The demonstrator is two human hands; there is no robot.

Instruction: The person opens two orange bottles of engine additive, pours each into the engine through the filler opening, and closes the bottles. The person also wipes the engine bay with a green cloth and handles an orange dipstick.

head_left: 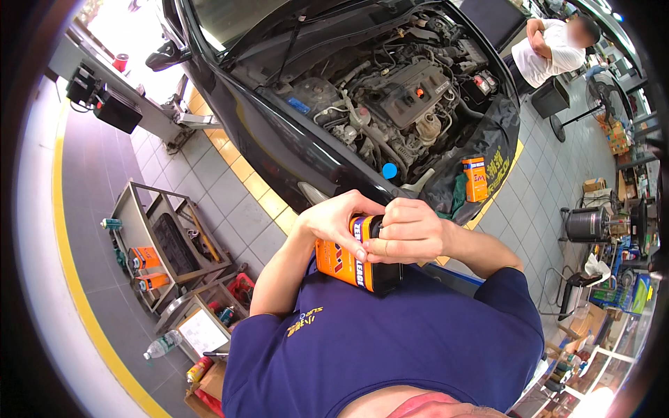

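Note:
I hold a rectangular orange-and-black can (348, 265) in front of my chest, tilted. My left hand (341, 219) wraps round its upper side, with the thumb across the front. At the can's black top end, the fingers of my right hand (410, 231) are curled tight; whatever is under them is hidden. Just beyond my hands is the open engine bay of a black car, with its engine (408, 90) exposed. A similar orange can (475, 180) stands upright on the dark fender cover (498, 139), beside a dark green cloth (459, 193). A round blue spot (389, 171) shows at the bay's near edge.
To the left are a metal cart (164, 237) carrying orange containers, a clear plastic bottle (164, 344) and a lift post (125, 90). A person in a white shirt (550, 56) stands at the far right, arms folded, near a black fan (605, 97). Cluttered shelves line the right.

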